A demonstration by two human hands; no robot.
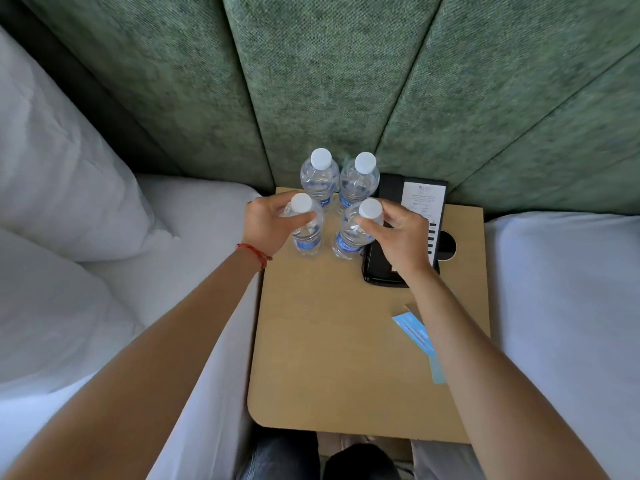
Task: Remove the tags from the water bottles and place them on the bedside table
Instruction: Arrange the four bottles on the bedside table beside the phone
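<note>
Four bottles upright on counter (329, 341). Left hand (266, 225) fingers curl round near-left bottle (306, 226); right hand (398, 237) pinches near-right bottle (353, 233). Blue tags (414, 332), seemingly, under right forearm.

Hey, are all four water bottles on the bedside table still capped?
Capped. Each of the four water bottles standing on the bedside table shows a white cap on its neck.

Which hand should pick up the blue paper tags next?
Probably the right hand: the blue tags lie on the bedside table under that forearm. The left hand grips a bottle on the far side.
</note>
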